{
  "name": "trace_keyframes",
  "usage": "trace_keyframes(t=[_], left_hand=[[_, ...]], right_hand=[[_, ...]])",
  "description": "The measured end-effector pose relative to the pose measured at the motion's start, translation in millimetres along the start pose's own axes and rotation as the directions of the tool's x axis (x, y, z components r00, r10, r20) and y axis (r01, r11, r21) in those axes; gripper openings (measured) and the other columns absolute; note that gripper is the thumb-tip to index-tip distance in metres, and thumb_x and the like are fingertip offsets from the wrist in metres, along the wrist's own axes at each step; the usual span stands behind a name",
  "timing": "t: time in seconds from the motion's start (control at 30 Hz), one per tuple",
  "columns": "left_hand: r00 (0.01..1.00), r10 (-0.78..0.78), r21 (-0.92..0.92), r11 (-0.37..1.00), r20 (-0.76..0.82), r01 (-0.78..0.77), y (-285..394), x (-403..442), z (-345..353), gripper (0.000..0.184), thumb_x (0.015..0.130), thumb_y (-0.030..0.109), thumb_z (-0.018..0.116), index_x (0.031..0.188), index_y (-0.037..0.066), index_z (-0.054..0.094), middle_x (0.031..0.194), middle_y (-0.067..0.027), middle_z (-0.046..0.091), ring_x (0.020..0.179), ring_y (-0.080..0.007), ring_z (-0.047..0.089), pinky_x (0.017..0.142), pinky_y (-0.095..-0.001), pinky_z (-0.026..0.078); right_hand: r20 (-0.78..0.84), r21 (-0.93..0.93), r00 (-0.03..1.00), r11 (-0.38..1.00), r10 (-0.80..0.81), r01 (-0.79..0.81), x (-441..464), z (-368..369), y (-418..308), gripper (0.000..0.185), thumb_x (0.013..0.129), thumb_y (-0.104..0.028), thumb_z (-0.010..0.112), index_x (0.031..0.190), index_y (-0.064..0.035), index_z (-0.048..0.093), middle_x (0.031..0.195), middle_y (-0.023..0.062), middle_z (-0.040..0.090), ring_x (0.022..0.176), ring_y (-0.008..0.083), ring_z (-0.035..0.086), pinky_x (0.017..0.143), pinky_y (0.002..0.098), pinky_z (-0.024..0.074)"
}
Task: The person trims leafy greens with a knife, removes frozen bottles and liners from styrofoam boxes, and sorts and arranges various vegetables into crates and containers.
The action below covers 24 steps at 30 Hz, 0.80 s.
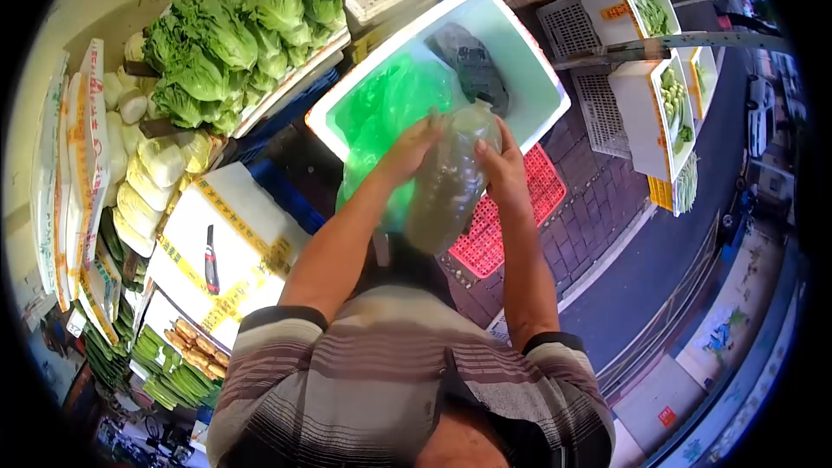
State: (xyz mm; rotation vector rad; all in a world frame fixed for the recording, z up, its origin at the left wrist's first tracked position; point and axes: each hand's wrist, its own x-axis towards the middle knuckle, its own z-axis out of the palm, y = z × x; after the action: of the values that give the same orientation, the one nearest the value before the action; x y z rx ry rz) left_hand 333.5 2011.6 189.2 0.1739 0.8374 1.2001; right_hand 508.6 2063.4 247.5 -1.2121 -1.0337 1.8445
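Note:
A large clear plastic bottle (446, 186) with cloudy, greyish contents is held between both hands, tilted, its neck end pointing away from me. My left hand (411, 149) grips its left side near the top, and some fingers are hidden behind it. My right hand (505, 165) is closed round the other side, with the thumb on the front. Just beyond the hands stands a white foam box (529, 78), open at the top. A thin green plastic bag (390, 100) spills over its near edge, and a dark wrapped bundle (472, 65) lies inside.
Lettuces (234, 35) are heaped at the upper left, above pale cabbages (152, 182). A utility knife (211, 260) lies on a taped foam lid (243, 217). A red plastic crate (542, 186) is on the brick ground. Foam boxes of greens (650, 113) stand at the right, beside the road.

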Motion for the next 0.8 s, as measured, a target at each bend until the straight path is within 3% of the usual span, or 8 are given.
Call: trace_keyframes(t=[0.17, 0.27, 0.37, 0.47, 0.57, 0.67, 0.8], left_hand=[[0.997, 0.076, 0.389, 0.92, -0.032, -0.058, -28, 17, -29, 0.051, 0.103, 0.047, 0.049, 0.12, 0.002, 0.065, 0.103, -0.004, 0.068, 0.091, -0.0128, 0.061, 0.083, -0.0284, 0.049], [0.989, -0.138, 0.173, 0.977, 0.053, 0.127, -46, 29, -58, 0.052, 0.103, 0.048, 0.048, 0.12, 0.002, 0.066, 0.107, -0.0058, 0.068, 0.094, -0.0145, 0.062, 0.084, -0.0303, 0.049], [0.972, -0.234, 0.128, 0.964, -0.012, 0.233, -38, 21, -48, 0.042, 0.098, 0.034, 0.062, 0.127, 0.004, 0.063, 0.117, -0.0091, 0.067, 0.1, -0.0183, 0.065, 0.089, -0.0346, 0.054], [0.986, -0.158, -0.075, 0.984, 0.049, 0.161, -28, 9, -31, 0.056, 0.1, 0.046, 0.056, 0.135, 0.002, 0.055, 0.123, -0.0087, 0.063, 0.104, -0.0157, 0.061, 0.09, -0.0315, 0.051], [0.96, -0.144, 0.014, 0.989, 0.239, 0.145, -28, -4, -43, 0.059, 0.097, 0.042, 0.063, 0.138, 0.002, 0.05, 0.127, -0.0075, 0.06, 0.107, -0.0148, 0.06, 0.093, -0.0313, 0.051], [0.936, -0.121, 0.119, 0.989, 0.33, 0.086, -33, -5, -55, 0.054, 0.096, 0.034, 0.068, 0.136, 0.001, 0.052, 0.124, -0.0078, 0.062, 0.104, -0.0142, 0.061, 0.091, -0.0321, 0.051], [0.986, -0.114, 0.264, 0.961, 0.125, 0.077, -30, -4, -52, 0.049, 0.095, 0.027, 0.068, 0.134, 0.0, 0.054, 0.12, -0.0081, 0.064, 0.101, -0.0137, 0.062, 0.087, -0.0313, 0.053]], right_hand=[[0.027, 0.137, 1.0, 0.991, -0.015, 0.011, 6, -9, 11, 0.06, 0.093, -0.014, 0.067, 0.145, 0.0008, 0.042, 0.128, 0.0112, 0.06, 0.11, 0.0202, 0.062, 0.094, 0.0339, 0.0519], [-0.025, 0.252, 1.0, 0.968, -0.007, 0.013, 13, -18, 22, 0.052, 0.094, -0.016, 0.067, 0.14, -0.0016, 0.048, 0.127, 0.0114, 0.062, 0.111, 0.0224, 0.063, 0.095, 0.0361, 0.0525], [-0.051, 0.293, 0.999, 0.956, 0.004, 0.011, 18, -19, 30, 0.043, 0.096, -0.017, 0.064, 0.135, -0.0019, 0.052, 0.125, 0.0113, 0.063, 0.111, 0.0241, 0.064, 0.096, 0.0387, 0.0531], [-0.051, 0.311, 0.998, 0.95, 0.037, -0.019, 30, -27, 41, 0.04, 0.099, -0.02, 0.06, 0.135, -0.0023, 0.052, 0.125, 0.0113, 0.063, 0.11, 0.0238, 0.064, 0.095, 0.0394, 0.0531], [0.021, 0.368, 0.999, 0.928, 0.049, -0.053, 31, -22, 43, 0.04, 0.1, -0.021, 0.059, 0.135, -0.0015, 0.052, 0.124, 0.0118, 0.064, 0.109, 0.0234, 0.064, 0.095, 0.0385, 0.053], [-0.156, 0.314, 0.973, 0.942, 0.171, -0.115, 39, -28, 65, 0.04, 0.102, -0.025, 0.056, 0.134, 0.0001, 0.052, 0.123, 0.0126, 0.064, 0.105, 0.0233, 0.065, 0.093, 0.0388, 0.0534], [-0.247, -0.051, 0.95, 0.977, 0.19, -0.209, 38, -17, 57, 0.049, 0.101, -0.03, 0.058, 0.137, 0.0016, 0.049, 0.121, 0.0142, 0.063, 0.103, 0.0226, 0.064, 0.088, 0.0352, 0.0531]])
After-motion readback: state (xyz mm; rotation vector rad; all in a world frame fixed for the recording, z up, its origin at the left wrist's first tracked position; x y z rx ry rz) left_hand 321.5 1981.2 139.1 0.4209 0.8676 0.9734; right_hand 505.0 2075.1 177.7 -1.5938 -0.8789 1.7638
